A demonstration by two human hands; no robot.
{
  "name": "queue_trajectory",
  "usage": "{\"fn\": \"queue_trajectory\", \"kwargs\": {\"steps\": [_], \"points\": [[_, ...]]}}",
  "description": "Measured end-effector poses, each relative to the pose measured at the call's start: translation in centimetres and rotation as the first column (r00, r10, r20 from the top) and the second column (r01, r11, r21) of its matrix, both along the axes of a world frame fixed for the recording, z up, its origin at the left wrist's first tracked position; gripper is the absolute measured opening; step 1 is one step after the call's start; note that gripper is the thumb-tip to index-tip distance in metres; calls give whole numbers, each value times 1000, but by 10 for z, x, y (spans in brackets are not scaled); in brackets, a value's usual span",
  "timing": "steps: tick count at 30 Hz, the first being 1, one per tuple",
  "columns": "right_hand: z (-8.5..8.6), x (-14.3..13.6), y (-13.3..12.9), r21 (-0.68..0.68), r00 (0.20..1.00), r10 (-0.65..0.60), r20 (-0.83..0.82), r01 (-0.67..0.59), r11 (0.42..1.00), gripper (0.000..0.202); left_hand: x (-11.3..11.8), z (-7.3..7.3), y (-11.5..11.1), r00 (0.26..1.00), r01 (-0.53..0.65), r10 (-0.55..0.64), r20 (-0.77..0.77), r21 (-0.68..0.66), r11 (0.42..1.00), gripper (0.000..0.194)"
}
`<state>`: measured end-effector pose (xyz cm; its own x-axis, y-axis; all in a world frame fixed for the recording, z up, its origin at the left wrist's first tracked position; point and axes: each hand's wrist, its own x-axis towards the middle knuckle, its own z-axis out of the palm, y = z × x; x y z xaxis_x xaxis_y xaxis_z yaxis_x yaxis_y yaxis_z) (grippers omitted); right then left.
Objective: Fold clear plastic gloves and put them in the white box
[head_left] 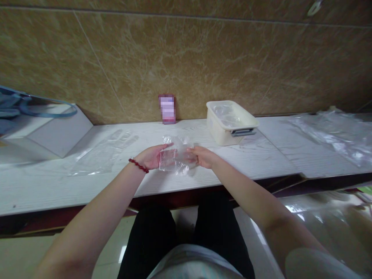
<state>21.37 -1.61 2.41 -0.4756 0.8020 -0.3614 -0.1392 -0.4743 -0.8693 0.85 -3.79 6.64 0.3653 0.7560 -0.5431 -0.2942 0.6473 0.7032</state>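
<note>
Bench and surroundings, seen from above. Along the tiled wall [180, 58] stand, from left to right, an angular white box [61, 131] with a blue strap [48, 114] over it, a small upright panel [167, 110] whose face is blurred, and a cream container [216, 128] with a grey handle [243, 133] and clear plastic inside. Loose plastic sheeting [331, 128] covers the far right of the bench [43, 190]. A transparent glove [97, 157] lies flat left of the hands, fingers toward the upper right. The container stands just beyond the right hand [203, 157].

The clear film [176, 155] is held above the near part of the bench, between the left hand [151, 157] and the right, each gripping one side. It spans crosswise, parallel to the bench edge; crumpling obscures any distinct long axis. Whether the left fingers lie inside or behind it cannot be told.
</note>
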Motion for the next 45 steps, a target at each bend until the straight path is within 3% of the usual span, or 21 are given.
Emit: {"fn": "queue_trajectory", "kwargs": {"steps": [9, 15, 18, 19, 20, 22, 24, 25, 27, 30, 35, 42, 45], "points": [[2, -21, 42, 53, 986, -69, 151, 62, 997, 11, -15, -20, 35, 999, -43, 43, -16, 4, 999, 21], [3, -32, 69, 47, 977, 11, 211, -22, 999, 13, -29, -40, 66, 1000, -23, 22, 12, 59, 998, 29], [-3, -28, 77, 211, 915, -47, 401, -42, 977, 15, -33, -51, 72, 999, -50, 48, 25, 66, 997, 34], [-5, -26, 78, 338, 848, -147, 509, -40, 940, 20, -34, -53, 73, 998, -51, 48, 35, 69, 996, 35], [-7, -24, 78, 490, 762, -261, 592, -83, 868, 25, -34, -55, 73, 998, -46, 43, 42, 73, 996, 35], [-8, -20, 73, 722, 627, -454, 633, -267, 638, 31, -35, -57, 74, 998, -35, 31, 51, 81, 996, 34], [-8, -18, 64, 770, 637, -438, 634, -470, 432, 34, -34, -57, 74, 999, -25, 21, 46, 90, 996, 33], [-7, -19, 59, 763, 639, -418, 646, -531, 368, 41, -34, -56, 74, 999, -16, 12, 41, 96, 995, 32], [-8, -22, 50, 725, 610, -394, 687, -610, 320, 58, -33, -56, 74, 1000, 7, -10, 26, 114, 994, 32], [-13, -27, 44, 677, 567, -373, 735, -647, 350, 69, -32, -55, 74, 1000, 17, -18, 8, 161, 987, 36], [-20, -26, 53, 686, 551, -410, 727, -602, 409, 62, -33, -56, 71, 1000, -8, 6, 9, 191, 982, 44], [-25, -18, 71, 689, 451, -521, 724, -443, 574, 65, -34, -54, 68, 999, -27, 22, 27, 194, 981, 41], [-29, -16, 77, 667, 429, -512, 744, -433, 606, 64, -34, -53, 68, 999, -23, 16, 37, 190, 981, 40]]}}
